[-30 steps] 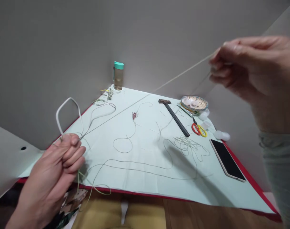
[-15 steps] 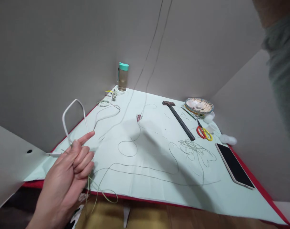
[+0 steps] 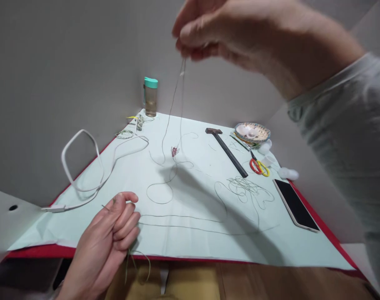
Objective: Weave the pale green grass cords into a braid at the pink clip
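Grey walls boxed in a pale mat (image 3: 192,241) with a red edge. Up high, the right hand (image 3: 227,29) had its fingertips clamped together on the thread (image 3: 172,100). Two strands dropped straight down from that pinch and landed beside a small red tuft (image 3: 175,151); what the tuft was, too small to tell. From there the thread wandered in loops across the mat toward the left hand (image 3: 108,233).

That hand sat low at the near edge, fingers curled tight together, thumb pressed on the forefinger. A thin stub (image 3: 104,206) poked out just past the thumb tip, and needle or thread end, I couldn't say. Yellowish strands hung from under the closed fingers, over the mat's edge, their ends lost against the wood below.

Just beyond the left fingertips lay a white cable (image 3: 80,166), one loop arching up. Well below the right fingers and off to their far side were a hammer (image 3: 227,152), a dish (image 3: 251,132), scissors (image 3: 259,166) and a phone (image 3: 294,204), with a tangle of more thread between hammer and phone. A bottle (image 3: 150,96) stood in the far corner. The right sleeve was cut off by the frame.
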Action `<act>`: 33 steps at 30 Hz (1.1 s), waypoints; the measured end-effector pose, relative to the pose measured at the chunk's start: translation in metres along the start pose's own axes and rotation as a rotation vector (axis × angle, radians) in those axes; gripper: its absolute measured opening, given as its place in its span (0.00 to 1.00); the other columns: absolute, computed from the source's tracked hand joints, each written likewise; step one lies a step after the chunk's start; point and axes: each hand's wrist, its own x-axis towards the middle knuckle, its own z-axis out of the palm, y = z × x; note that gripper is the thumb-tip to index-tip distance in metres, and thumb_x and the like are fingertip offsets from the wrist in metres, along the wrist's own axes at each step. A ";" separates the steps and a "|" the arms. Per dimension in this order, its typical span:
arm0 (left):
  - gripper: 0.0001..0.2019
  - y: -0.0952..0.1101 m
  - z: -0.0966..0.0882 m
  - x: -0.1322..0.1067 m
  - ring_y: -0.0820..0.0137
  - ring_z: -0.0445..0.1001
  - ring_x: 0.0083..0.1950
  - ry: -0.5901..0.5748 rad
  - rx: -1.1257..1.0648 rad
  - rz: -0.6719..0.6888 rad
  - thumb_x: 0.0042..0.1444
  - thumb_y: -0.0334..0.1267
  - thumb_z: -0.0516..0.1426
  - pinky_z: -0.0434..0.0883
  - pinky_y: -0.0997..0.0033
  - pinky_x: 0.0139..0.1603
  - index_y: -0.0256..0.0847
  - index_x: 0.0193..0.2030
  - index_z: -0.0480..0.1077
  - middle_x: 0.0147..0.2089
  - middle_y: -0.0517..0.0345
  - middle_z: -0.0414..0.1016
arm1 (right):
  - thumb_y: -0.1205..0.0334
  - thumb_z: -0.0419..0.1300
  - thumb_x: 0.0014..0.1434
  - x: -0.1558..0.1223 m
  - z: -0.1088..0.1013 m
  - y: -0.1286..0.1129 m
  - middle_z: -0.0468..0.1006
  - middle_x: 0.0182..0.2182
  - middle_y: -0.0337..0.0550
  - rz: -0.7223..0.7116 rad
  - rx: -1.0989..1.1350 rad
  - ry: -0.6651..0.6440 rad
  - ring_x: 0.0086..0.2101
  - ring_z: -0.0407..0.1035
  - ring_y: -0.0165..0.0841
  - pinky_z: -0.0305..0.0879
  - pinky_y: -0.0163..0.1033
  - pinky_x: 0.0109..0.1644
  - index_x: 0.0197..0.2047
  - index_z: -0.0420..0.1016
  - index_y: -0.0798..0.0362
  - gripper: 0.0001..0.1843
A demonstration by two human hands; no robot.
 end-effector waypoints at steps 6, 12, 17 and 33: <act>0.11 -0.004 0.015 -0.004 0.78 0.34 0.25 0.023 0.061 -0.096 0.62 0.42 0.65 0.52 0.87 0.13 0.37 0.32 0.74 0.26 0.71 0.38 | 0.72 0.60 0.60 -0.078 0.000 0.058 0.80 0.52 0.46 0.122 -0.074 -0.201 0.41 0.77 0.21 0.69 0.25 0.45 0.61 0.75 0.69 0.25; 0.19 -0.017 0.027 -0.004 0.81 0.39 0.23 -0.121 0.139 -0.229 0.49 0.50 0.74 0.54 0.88 0.15 0.40 0.37 0.76 0.25 0.72 0.40 | 0.64 0.62 0.66 -0.184 0.016 0.147 0.83 0.38 0.44 0.293 -0.141 -0.346 0.35 0.74 0.29 0.67 0.33 0.38 0.47 0.82 0.57 0.10; 0.20 -0.030 0.051 -0.008 0.82 0.38 0.23 -0.199 0.141 -0.261 0.44 0.49 0.77 0.52 0.87 0.13 0.38 0.34 0.76 0.24 0.73 0.40 | 0.72 0.61 0.61 -0.240 0.056 0.186 0.80 0.39 0.52 0.447 -0.330 -0.335 0.38 0.71 0.34 0.63 0.37 0.43 0.38 0.79 0.58 0.05; 0.16 -0.028 0.049 0.004 0.81 0.37 0.22 -0.337 0.136 -0.249 0.56 0.49 0.71 0.50 0.86 0.15 0.38 0.34 0.76 0.23 0.73 0.40 | 0.59 0.66 0.61 -0.179 0.034 0.144 0.74 0.30 0.40 0.306 0.450 0.316 0.33 0.71 0.27 0.71 0.37 0.43 0.35 0.72 0.54 0.09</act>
